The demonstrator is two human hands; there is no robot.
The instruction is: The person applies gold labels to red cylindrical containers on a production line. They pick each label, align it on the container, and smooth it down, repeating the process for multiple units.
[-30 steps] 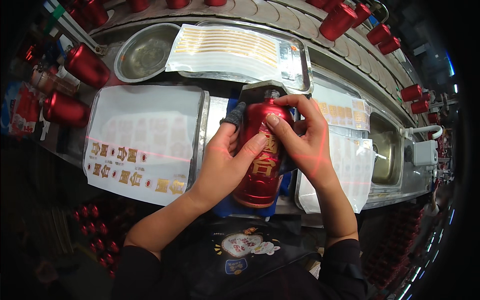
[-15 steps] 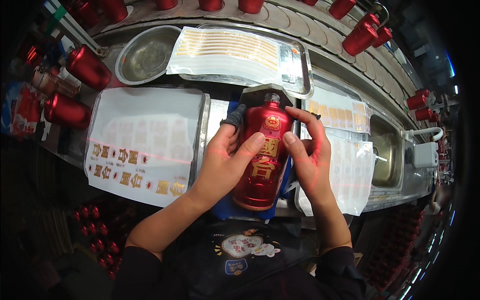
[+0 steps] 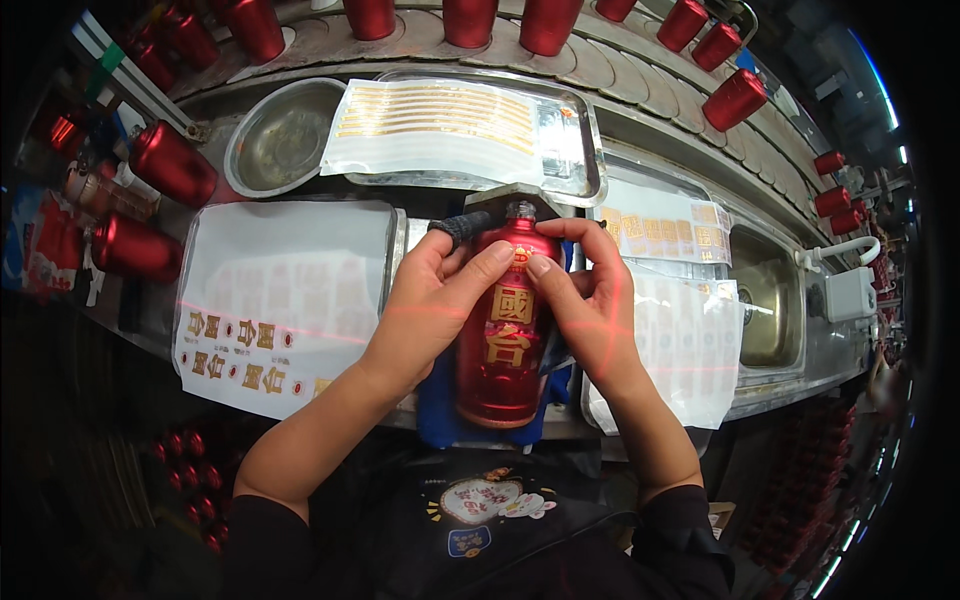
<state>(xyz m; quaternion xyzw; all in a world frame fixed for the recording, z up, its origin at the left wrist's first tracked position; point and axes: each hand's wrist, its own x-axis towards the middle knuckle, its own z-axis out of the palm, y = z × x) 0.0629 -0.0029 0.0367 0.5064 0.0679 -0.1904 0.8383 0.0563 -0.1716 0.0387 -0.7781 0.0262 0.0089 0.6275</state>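
Note:
A glossy red bottle (image 3: 490,385) with large gold characters down its front lies in front of me, its clear neck (image 3: 520,211) pointing away. Under it is a blue cloth (image 3: 437,405), and the neck end is by a grey angular block (image 3: 545,205). My left hand (image 3: 435,300) closes on the bottle's left shoulder, thumb pressed on the small gold-and-red emblem. From the other side my right hand (image 3: 592,310) grips the right shoulder, its thumb on the emblem's lower right edge. Dark finger covers show on both index fingers. The thumbs partly hide the emblem.
To the left, a white decal sheet (image 3: 290,240) lies on a tray. A metal bowl (image 3: 236,150) and a gold-striped sheet (image 3: 430,120) sit behind. On the right are more decal sheets (image 3: 670,350) and a sink (image 3: 795,300). Red bottles (image 3: 735,98) stand along a slatted conveyor (image 3: 640,85).
Both thumbs have moved up from the large characters to the emblem, closer together. The bottle now lies straighter, and the whole view has shifted slightly.

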